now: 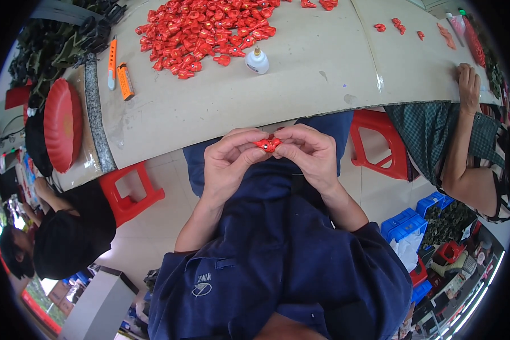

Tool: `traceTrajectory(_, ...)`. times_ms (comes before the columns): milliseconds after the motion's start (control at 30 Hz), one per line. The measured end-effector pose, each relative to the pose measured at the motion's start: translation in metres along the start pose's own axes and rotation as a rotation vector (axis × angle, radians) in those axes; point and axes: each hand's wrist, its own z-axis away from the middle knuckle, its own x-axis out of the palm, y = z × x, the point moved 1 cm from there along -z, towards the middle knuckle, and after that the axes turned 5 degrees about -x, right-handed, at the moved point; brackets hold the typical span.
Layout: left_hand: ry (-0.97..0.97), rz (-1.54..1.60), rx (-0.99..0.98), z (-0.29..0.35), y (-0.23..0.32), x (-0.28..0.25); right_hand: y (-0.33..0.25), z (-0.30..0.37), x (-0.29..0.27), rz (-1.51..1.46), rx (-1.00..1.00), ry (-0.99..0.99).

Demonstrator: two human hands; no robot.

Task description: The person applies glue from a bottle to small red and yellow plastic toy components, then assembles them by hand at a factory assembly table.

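A small glossy red plastic part with a dark-and-white dot on it is held over my lap, just off the table's near edge. My left hand pinches one end between thumb and fingertips. The other end is gripped the same way by my right hand. My fingertips cover much of the part, so its full shape is hidden. Beyond my hands, a large heap of similar red plastic parts lies on the table. A small white squeeze bottle with a brass-coloured tip stands at the heap's near right.
Left of the heap lie an orange utility knife and an orange-and-black small box. A red scalloped tray is at the far left. Several loose red pieces lie far right, near a co-worker's hand. Red stools flank me.
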Motion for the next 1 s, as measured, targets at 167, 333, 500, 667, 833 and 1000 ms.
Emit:
traceTrajectory(167, 0.004, 0.005, -0.006, 0.0, -0.001, 0.0, 0.0, 0.0, -0.001, -0.034, 0.034, 0.007)
traceTrajectory(333, 0.0, 0.073, -0.036, 0.0, -0.002, -0.001, 0.001, 0.0, -0.001, -0.019, 0.023, 0.002)
traceTrajectory(500, 0.001, 0.084, -0.045, -0.001, 0.0, 0.001, -0.001, -0.001, -0.001, -0.002, 0.022, -0.003)
traceTrajectory(667, 0.014, 0.024, -0.052, -0.005, -0.003, 0.002, -0.004, -0.004, -0.007, 0.18, -0.041, 0.016)
traceTrajectory(833, 0.152, -0.137, 0.037, -0.015, 0.003, 0.007, -0.027, -0.026, -0.024, 0.479, -0.116, 0.105)
traceTrajectory(1000, 0.236, -0.325, 0.065, -0.028, 0.023, -0.003, -0.048, -0.064, -0.065, 0.847, -0.288, 0.315)
